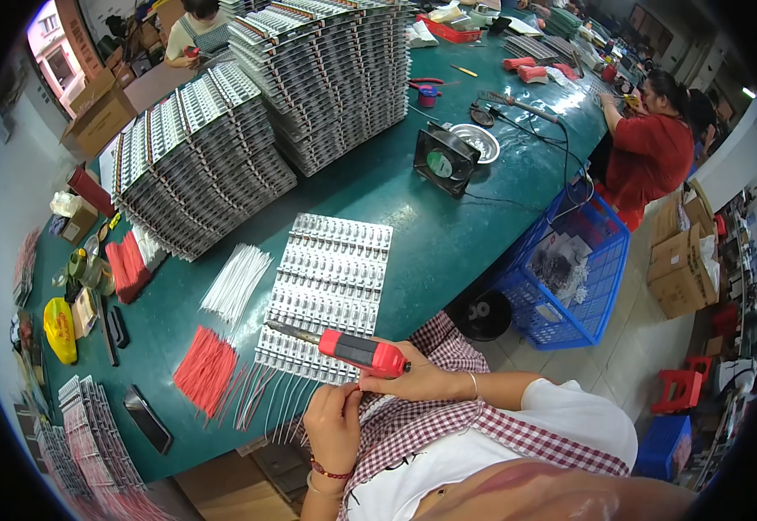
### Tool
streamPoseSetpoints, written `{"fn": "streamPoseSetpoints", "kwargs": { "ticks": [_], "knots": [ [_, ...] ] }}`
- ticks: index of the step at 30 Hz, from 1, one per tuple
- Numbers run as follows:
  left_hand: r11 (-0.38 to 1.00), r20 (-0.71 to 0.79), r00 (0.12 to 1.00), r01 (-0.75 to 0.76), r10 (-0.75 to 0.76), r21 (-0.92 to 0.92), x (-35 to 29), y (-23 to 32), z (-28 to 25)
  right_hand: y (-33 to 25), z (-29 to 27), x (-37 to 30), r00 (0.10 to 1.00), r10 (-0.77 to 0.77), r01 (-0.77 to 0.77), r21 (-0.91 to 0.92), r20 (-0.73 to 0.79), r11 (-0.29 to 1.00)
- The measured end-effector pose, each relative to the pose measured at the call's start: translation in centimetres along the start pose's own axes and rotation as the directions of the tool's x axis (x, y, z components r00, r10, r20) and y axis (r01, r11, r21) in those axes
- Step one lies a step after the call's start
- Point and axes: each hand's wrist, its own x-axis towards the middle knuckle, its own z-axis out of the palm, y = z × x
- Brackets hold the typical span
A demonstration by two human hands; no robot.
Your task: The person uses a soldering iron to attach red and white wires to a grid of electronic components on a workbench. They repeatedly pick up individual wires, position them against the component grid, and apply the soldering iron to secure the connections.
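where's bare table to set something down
Bare tabletop lies between the white board, black fan and blue basket; a smaller patch between the phone and red wires. Crowded: left of the board, where white wires lie too.

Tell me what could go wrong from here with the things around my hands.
The red-and-black tool in the right hand holds its pointed tip over the panel; a dip might scratch it. Thin wires trailing from the panel's near edge, close to the left hand, could snag. The phone lies near the bench's edge and might get knocked off.
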Motion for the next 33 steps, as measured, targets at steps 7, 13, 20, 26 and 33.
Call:
{"fn": "streamPoseSetpoints", "kwargs": {
  "ticks": [7, 13, 20, 26, 33],
  "knots": [
    [0.999, 0.016, 0.999, 0.037, -0.037, -0.003, -0.5, 0.0, -0.7, 0.0, 0.6, -0.6, 1.000, 0.011, -0.011, 0.013, -0.013, 1.000],
    [0.997, 0.016, 0.998, 0.061, -0.062, 0.045, -0.7, -0.8, -1.8, -0.8, -0.1, 0.0, 0.968, 0.237, -0.249, 0.185, 0.084, 0.951],
    [0.979, -0.063, 0.997, 0.064, -0.053, 0.192, -2.2, -5.4, -3.8, 0.4, -3.4, -0.8, 0.987, 0.127, -0.107, 0.188, -0.095, 0.976],
    [0.944, -0.107, 0.988, -0.070, 0.110, 0.321, -2.5, -8.3, -3.1, 0.9, -4.9, -3.4, 0.982, 0.122, -0.107, 0.108, -0.145, 0.988],
    [0.922, -0.132, 0.972, -0.134, 0.193, 0.364, -2.2, -9.8, -1.3, 2.2, -4.2, -5.4, 0.969, 0.204, -0.203, 0.024, -0.142, 0.979]
  ]
}}
